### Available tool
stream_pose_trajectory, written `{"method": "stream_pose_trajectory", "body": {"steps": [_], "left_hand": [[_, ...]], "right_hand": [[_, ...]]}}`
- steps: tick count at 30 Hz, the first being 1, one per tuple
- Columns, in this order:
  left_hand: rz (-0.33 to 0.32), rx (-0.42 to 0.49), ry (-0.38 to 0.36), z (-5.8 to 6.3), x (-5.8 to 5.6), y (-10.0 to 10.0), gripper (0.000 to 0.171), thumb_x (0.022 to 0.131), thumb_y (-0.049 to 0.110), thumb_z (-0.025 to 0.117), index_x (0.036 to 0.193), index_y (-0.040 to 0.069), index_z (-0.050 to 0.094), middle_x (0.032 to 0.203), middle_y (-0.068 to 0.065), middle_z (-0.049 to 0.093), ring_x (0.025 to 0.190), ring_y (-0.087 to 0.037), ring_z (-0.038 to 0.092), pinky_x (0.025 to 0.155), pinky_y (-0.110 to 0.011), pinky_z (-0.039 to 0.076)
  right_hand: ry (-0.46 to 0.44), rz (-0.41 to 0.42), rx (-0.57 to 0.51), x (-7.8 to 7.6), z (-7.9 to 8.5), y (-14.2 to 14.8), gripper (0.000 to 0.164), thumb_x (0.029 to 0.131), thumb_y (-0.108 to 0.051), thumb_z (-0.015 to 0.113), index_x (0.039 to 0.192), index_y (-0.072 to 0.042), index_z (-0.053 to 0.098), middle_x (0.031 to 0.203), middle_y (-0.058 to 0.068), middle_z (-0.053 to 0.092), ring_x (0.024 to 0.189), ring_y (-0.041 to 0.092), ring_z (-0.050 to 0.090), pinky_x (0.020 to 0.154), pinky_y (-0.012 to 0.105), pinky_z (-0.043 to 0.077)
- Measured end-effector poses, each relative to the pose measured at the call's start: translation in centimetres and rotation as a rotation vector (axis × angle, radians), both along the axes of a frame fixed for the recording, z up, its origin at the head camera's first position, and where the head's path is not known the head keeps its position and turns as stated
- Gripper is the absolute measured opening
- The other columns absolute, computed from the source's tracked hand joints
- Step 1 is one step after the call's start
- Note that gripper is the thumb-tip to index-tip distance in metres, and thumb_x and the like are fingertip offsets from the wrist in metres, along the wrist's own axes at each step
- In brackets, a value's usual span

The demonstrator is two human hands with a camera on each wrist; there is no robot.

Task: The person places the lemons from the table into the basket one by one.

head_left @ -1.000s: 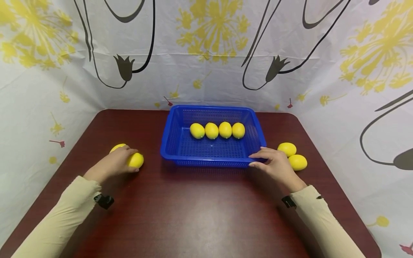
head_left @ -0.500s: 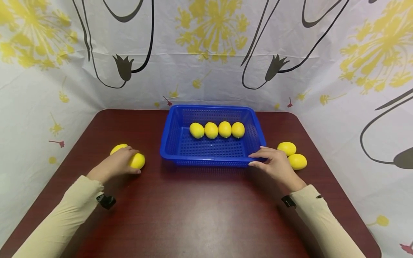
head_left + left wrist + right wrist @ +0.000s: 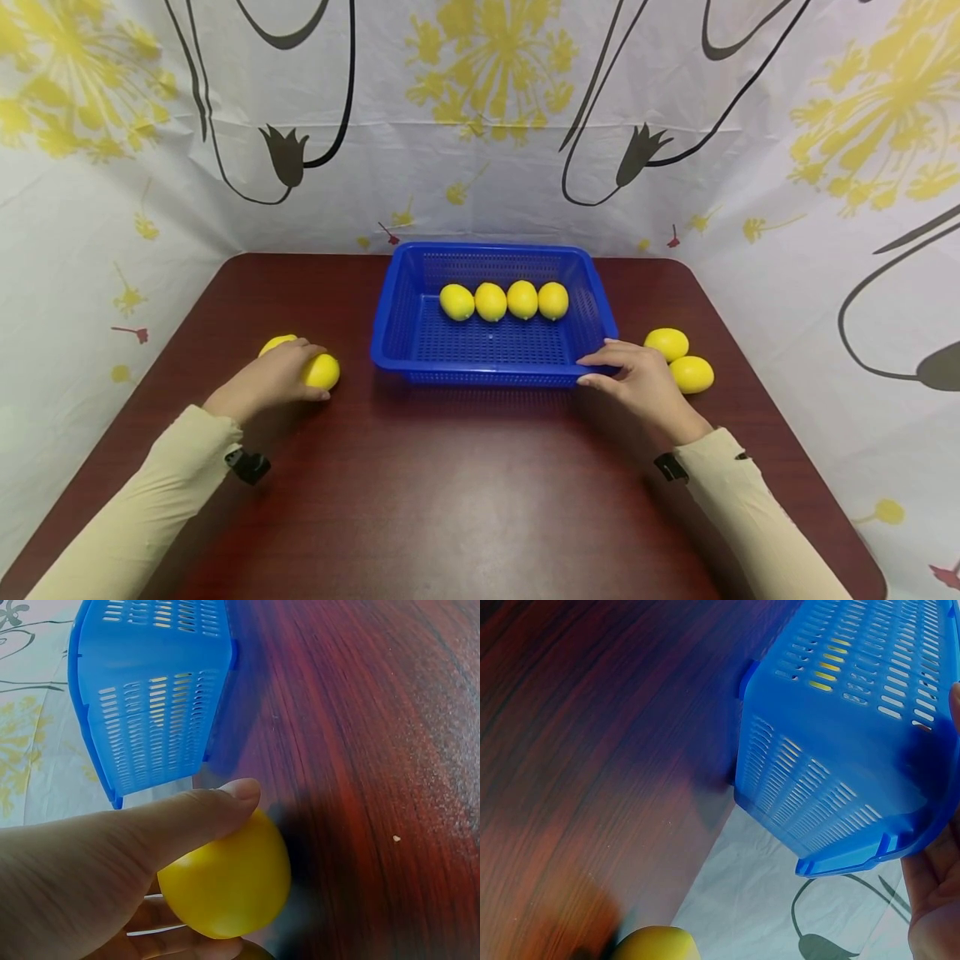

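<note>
On the left of the table, my left hand [image 3: 273,379] grips a yellow lemon [image 3: 321,372] between thumb and fingers; the left wrist view shows the thumb laid along the lemon [image 3: 229,881]. Another lemon [image 3: 276,342] lies just behind that hand, partly hidden by it. My right hand [image 3: 647,387] pinches the near right corner of the blue basket [image 3: 480,368], its thumb lower and its fingers over the rim. Inside the basket several lemons [image 3: 491,302] stand in a row towards the back.
Two lemons, a farther one [image 3: 666,344] and a nearer one [image 3: 692,375], lie right of the basket, beside my right hand. The dark red table [image 3: 465,483] meets a white patterned cloth [image 3: 480,192] at its back and sides.
My left hand has shifted slightly to the right with the lemon in its grip. The right hand stays at the basket corner, and the basket has not visibly moved.
</note>
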State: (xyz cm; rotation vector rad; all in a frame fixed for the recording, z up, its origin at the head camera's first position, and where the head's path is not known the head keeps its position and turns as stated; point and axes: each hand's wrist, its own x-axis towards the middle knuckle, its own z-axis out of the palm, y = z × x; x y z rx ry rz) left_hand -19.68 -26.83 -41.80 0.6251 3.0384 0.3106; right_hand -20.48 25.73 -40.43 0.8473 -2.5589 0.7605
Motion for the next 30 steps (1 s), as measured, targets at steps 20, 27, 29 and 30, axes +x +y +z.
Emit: {"method": "stream_pose_trajectory", "body": {"steps": [20, 27, 29, 30], "left_hand": [[0.041, 0.019, -0.006, 3.6, -1.3, 0.6, 0.061, 0.076, 0.034, 0.083, 0.118, -0.005, 0.065, 0.105, -0.02, 0.066, 0.087, -0.028, 0.06, 0.08, -0.046, 0.053], [0.052, 0.026, 0.008, 5.6, -2.3, 0.7, 0.062, 0.077, 0.035, 0.082, 0.121, -0.005, 0.063, 0.108, -0.021, 0.065, 0.093, -0.032, 0.06, 0.083, -0.049, 0.053], [0.054, 0.036, 0.01, 6.2, -2.5, 0.8, 0.061, 0.078, 0.034, 0.082, 0.12, -0.004, 0.064, 0.107, -0.021, 0.065, 0.092, -0.031, 0.06, 0.082, -0.048, 0.053], [0.057, 0.039, 0.013, 6.5, -2.6, 0.8, 0.06, 0.078, 0.035, 0.081, 0.12, -0.004, 0.064, 0.106, -0.02, 0.065, 0.092, -0.031, 0.06, 0.082, -0.047, 0.053]], "right_hand": [[-0.002, 0.007, -0.004, 0.0, 0.0, 0.0, 0.026, 0.073, -0.016, 0.086, 0.099, -0.015, 0.08, 0.094, 0.001, 0.078, 0.115, 0.036, 0.066, 0.069, 0.033, 0.061], [-0.004, 0.003, -0.001, 0.1, 0.0, 0.0, 0.026, 0.073, -0.016, 0.086, 0.099, -0.016, 0.08, 0.095, 0.001, 0.078, 0.115, 0.034, 0.067, 0.068, 0.032, 0.062], [-0.007, 0.003, -0.003, 0.1, 0.0, 0.0, 0.026, 0.073, -0.017, 0.086, 0.099, -0.016, 0.08, 0.094, 0.001, 0.078, 0.114, 0.034, 0.067, 0.068, 0.032, 0.062], [-0.009, 0.002, -0.003, 0.1, 0.0, 0.0, 0.026, 0.073, -0.017, 0.086, 0.099, -0.016, 0.08, 0.094, 0.001, 0.078, 0.114, 0.034, 0.067, 0.068, 0.032, 0.062]]}}
